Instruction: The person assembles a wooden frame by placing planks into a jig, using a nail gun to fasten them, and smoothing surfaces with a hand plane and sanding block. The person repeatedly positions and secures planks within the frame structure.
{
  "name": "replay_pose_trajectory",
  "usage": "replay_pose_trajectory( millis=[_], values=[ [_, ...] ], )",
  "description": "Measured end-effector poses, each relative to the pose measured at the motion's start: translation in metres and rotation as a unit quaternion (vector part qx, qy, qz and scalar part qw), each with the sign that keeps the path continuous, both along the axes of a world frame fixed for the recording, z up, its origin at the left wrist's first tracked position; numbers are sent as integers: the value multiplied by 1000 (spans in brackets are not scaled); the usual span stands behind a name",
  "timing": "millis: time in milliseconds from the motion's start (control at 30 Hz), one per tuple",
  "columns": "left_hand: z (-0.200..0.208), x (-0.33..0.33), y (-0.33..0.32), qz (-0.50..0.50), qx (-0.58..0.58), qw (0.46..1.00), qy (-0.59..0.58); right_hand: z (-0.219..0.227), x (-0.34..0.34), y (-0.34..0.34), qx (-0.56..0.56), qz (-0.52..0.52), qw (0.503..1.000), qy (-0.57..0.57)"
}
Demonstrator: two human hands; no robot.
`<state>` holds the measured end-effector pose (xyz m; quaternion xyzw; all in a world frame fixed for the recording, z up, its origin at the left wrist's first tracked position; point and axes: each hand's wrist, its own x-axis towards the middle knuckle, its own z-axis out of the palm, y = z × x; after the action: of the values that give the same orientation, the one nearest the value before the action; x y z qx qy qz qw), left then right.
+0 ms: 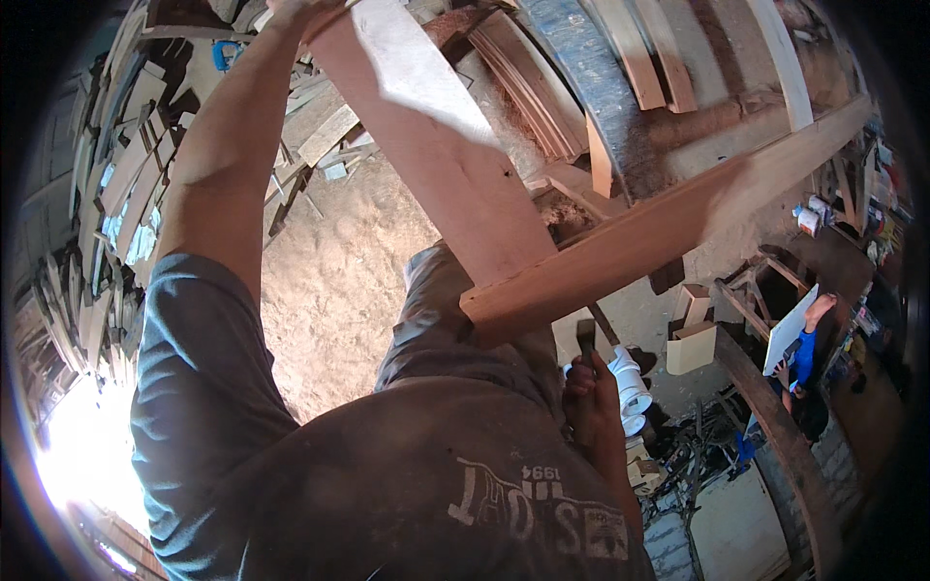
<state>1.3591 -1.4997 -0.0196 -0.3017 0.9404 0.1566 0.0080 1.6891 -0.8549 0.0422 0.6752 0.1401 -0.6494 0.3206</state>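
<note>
At the top edge, my left hand (295,12) grips the far end of a wide reddish wooden board (426,165), partly cut off by the frame. The board slants down toward my lap, and its near end meets a long wooden plank (659,223) at a corner. That plank stands on edge and runs up to the right. Below it, close to my body, my right hand (589,387) is closed around what looks like a hammer (586,335), its dark head pointing up. A gap separates the hammer from the plank. Most of its handle is hidden.
Stacked boards (528,87) and a dark, worn beam (591,87) lie beyond the joined boards. Scrap wood (126,184) piles up at left. White buckets (632,387) and a pale wooden block (692,349) stand at right. Another person (806,363) in blue works at far right.
</note>
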Motion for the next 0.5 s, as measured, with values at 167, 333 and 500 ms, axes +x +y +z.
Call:
replay_pose_trajectory(
  millis=[167,333,500],
  values=[
    [-11,-4,-3,-9,-30,999,24,-11,-9,-24,-54,37,998,21],
    [-6,6,4,-16,-10,1000,17,-6,2,-14,-36,129,989,56],
    [-9,-3,-5,-8,-9,1000,7,-13,4,-2,72,101,991,57]
  ],
)
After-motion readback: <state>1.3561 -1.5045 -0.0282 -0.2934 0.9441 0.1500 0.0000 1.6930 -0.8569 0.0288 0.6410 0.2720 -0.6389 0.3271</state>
